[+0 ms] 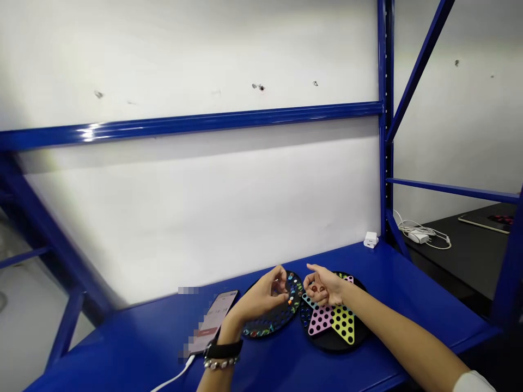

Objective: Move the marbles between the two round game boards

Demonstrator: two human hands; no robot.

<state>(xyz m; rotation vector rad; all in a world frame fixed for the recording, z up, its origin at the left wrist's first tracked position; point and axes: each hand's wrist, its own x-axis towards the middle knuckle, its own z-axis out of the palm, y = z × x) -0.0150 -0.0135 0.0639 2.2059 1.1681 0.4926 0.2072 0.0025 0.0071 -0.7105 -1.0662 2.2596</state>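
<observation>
My left hand (267, 294) hovers over a round black tray (267, 321) with small multicoloured marbles (261, 332) around its rim. Its fingers curl, with a gap between them and the thumb, and nothing visible is held. Palm up, my right hand (327, 287) cups dark red marbles (314, 288); two show among the bent fingers. Below it lies a round black Chinese checkers board (327, 344) with a star of pink, yellow and light blue points full of holes. Forearm and hand cover the board's upper part. The tray and the board lie side by side.
A phone (214, 321) with a white cable (175, 377) lies left of the tray. White charger plugs (371, 239) stand at the back right of the blue shelf (408, 305). Blue metal posts (384, 163) and a crossbar (204, 122) frame it before a white wall.
</observation>
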